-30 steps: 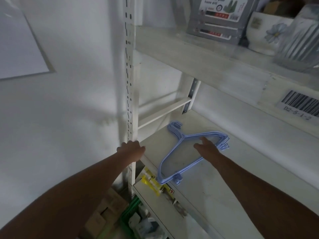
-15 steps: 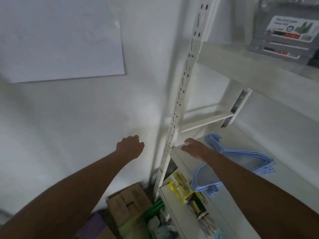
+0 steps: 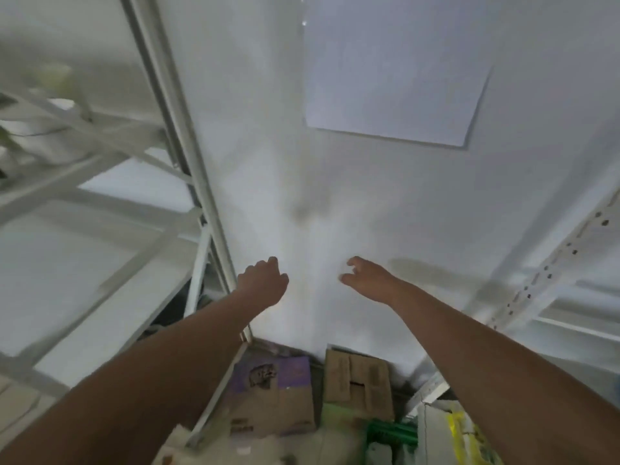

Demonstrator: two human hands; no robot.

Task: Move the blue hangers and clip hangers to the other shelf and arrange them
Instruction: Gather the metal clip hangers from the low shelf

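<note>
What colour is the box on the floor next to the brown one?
Purple on top, brown cardboard lower down: the box, seen in the head view.

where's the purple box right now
In the head view the purple box sits low at centre, on the floor by the wall, just left of a brown cardboard box.

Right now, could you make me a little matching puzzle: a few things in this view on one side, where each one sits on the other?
Things:
1. white paper sheet
2. purple-topped cardboard box
3. perforated white shelf post
4. left hand

Places:
A. on the floor, below the arms
B. stuck high on the wall
C. at the right edge of the view
D. in the air, close to the left shelf frame

Pairs: 1-B, 2-A, 3-C, 4-D
</note>
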